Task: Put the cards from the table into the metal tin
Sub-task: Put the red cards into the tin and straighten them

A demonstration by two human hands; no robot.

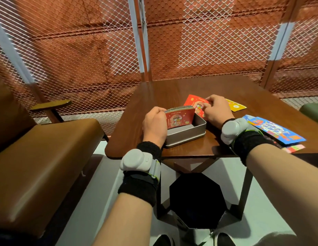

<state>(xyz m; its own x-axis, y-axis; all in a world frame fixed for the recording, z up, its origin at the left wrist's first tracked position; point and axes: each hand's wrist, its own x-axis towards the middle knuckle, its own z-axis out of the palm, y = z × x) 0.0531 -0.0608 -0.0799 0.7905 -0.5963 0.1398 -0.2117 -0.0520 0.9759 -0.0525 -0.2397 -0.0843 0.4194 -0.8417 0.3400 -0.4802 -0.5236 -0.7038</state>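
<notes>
Fingers of the left hand (153, 124) clamp one stack of cards (179, 118) upright in the left end of the single metal tin (188, 134). The right hand (216, 109) pinches one red card (193, 100) just beyond it; one yellow card (237, 106) lies farther right on the worktop (172, 91).

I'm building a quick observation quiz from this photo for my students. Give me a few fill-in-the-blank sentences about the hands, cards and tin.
1. The left hand holds a stack of cards upright inside the ____.
2. The right hand grips a card coloured ____.
3. Just beyond that hand, a flat card on the table is ____.

Missing words: tin; red; yellow.
</notes>
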